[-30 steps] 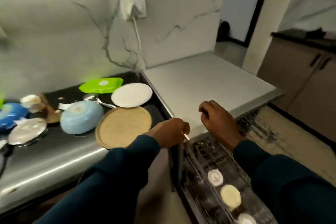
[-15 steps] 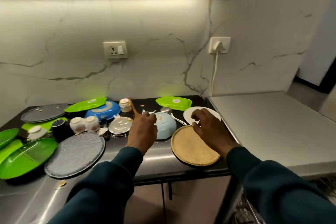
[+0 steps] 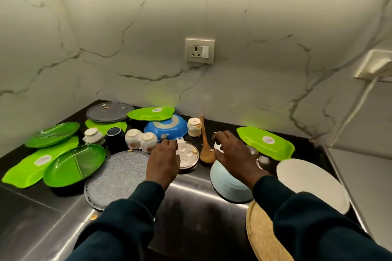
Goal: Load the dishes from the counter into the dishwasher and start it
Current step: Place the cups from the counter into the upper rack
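Hands reach over the worktop (image 3: 191, 214): left hand (image 3: 163, 161) above a small steel lid (image 3: 188, 157), its grip unclear from here; right hand (image 3: 235, 154), fingers loosely spread, over the upturned pale blue bowl (image 3: 229, 186). Wooden spoon (image 3: 205, 144) lies between them; green plates (image 3: 72, 165) crowd the left.
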